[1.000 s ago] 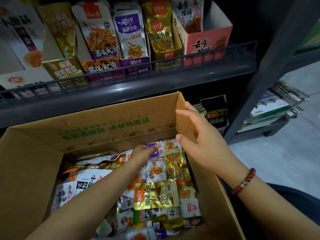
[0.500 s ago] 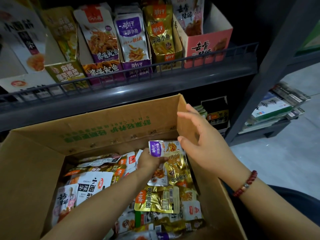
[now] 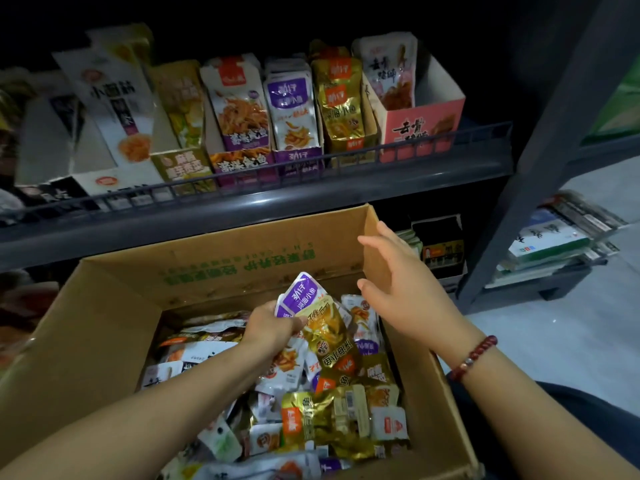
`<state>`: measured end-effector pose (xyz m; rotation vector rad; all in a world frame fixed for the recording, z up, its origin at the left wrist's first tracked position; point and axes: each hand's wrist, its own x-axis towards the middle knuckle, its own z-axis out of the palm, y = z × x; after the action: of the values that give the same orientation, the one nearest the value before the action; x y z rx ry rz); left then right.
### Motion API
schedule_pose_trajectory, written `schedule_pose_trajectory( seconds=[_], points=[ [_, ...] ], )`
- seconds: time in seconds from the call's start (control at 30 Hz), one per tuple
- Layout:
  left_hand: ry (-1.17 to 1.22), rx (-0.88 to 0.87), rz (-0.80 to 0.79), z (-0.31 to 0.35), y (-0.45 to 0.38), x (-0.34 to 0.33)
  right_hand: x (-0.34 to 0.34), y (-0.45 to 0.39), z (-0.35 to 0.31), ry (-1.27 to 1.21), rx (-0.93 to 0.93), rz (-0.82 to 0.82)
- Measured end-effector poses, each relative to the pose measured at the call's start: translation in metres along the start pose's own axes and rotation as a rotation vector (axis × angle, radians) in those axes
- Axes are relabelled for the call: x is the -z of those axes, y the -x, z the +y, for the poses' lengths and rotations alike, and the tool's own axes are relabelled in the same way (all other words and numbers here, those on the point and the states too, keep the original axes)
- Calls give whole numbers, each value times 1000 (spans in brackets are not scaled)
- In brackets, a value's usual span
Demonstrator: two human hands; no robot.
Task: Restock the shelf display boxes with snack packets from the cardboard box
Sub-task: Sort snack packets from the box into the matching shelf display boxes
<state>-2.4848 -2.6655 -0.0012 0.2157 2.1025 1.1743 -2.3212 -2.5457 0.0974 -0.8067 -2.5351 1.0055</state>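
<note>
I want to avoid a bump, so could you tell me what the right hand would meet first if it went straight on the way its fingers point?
Probably the cardboard box, at its right wall near the far corner, since the open right hand points there; depth is unclear.

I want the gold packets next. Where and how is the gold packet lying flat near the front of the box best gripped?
Pinch the gold packet by its flat crimped edge, from above: it lies face up on the heap in the cardboard box, whose walls block any sideways approach.
</note>
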Motion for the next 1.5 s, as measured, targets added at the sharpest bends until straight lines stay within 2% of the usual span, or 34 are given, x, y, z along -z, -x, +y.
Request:
schedule_pose_trajectory(
  seconds=[0.43,0.53,0.63,0.7,0.87,0.97,1.1,1.27,1.5],
  points=[
    [117,-260,93,56,88,71,3,-2,-32,162,72,-81],
    [96,-312,64,62,108,79,3,-4,-49,72,93,-145],
    [130,-332,47,61,120,78,-2,-5,-60,-29,64,-277],
    [203,-320,39,59,123,74,-6,-4,-62,-56,47,-303],
    [456,-187,-74,58,121,72,-7,-4,-60,-153,1,-240],
    [638,-97,-162,57,118,78,-10,-3,-59,-335,-47,-205],
    [763,-31,-259,54,116,81,-13,-1,-57,-582,-139,-248],
    [758,-46,-315,55,116,89,-15,-2,-55,-714,-190,-271],
    [678,-147,-182,54,115,93,-13,-4,-52,-751,-284,-180]
  ],
)
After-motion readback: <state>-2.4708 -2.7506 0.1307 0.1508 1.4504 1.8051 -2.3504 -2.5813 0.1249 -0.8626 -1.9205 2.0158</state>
